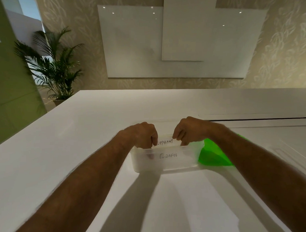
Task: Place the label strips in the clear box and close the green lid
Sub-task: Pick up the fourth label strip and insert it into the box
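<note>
A clear plastic box (167, 164) stands on the white table (80, 132) in front of me. Both hands reach into its open top. My left hand (142, 135) and my right hand (189, 130) each pinch one end of a white label strip (165, 142) that reads ELEPHANT, held level just above the box's near rim. Through the clear front wall a second strip (168, 155) reading GIRAFEE shows inside the box. The green lid (214, 155) lies to the right of the box, partly hidden under my right forearm.
A long dark slot (256, 119) runs across the table at the back right. A potted palm (55, 67) stands beyond the table's far left corner. White boards (181, 45) hang on the patterned wall behind.
</note>
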Demonstrator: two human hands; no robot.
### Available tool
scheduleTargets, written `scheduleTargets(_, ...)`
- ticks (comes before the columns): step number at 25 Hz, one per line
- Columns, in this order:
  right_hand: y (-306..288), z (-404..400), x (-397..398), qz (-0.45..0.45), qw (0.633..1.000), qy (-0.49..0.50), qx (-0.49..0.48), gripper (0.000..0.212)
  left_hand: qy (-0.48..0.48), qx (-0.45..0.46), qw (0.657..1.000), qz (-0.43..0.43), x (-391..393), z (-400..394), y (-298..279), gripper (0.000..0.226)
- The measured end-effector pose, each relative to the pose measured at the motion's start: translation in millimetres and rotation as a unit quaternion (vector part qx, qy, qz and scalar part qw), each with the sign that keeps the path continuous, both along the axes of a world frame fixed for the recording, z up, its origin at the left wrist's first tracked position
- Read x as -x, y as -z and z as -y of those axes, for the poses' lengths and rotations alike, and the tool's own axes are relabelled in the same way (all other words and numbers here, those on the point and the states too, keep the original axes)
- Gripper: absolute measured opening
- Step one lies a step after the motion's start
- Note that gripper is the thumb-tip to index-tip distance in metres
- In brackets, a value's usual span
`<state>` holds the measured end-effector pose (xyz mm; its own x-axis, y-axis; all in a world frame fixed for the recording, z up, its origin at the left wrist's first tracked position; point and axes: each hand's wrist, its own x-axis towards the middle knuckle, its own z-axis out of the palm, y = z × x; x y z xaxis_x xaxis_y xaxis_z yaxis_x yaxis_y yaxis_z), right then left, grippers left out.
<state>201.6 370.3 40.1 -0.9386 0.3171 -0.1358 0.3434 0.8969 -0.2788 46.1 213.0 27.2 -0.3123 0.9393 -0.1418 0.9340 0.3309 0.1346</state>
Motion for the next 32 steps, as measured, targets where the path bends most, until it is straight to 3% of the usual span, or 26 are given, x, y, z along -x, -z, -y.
scheduleTargets(2,-5,-2,-6,-0.098,0.995,0.013,0.004,0.04,-0.004,-0.043,0.999,-0.005,2,4,-6,0.025)
scheduleTargets(5,-7,-2,-18,-0.28,0.957,0.044,-0.056,0.047,-0.02,-0.195,0.98,-0.039,-1,6,-11,0.05)
scheduleTargets(7,-5,-2,-26,-0.313,0.937,0.073,-0.136,0.061,-0.01,-0.29,0.949,-0.122,-4,6,-10,0.063)
scheduleTargets(9,-1,-3,-34,-0.286,0.925,0.1,-0.231,0.075,0.0,-0.327,0.927,-0.186,-7,4,-8,0.077)
scheduleTargets(14,19,-2,-65,-0.263,0.887,0.166,-0.343,0.091,-0.038,-0.312,0.923,-0.224,-16,6,4,0.099)
scheduleTargets(23,32,-9,-118,-0.223,0.866,0.221,-0.389,0.092,-0.017,-0.357,0.907,-0.224,-42,-4,2,0.102)
scheduleTargets(32,34,-29,-205,-0.159,0.846,0.282,-0.422,0.091,0.071,-0.364,0.907,-0.199,-114,-54,2,0.103)
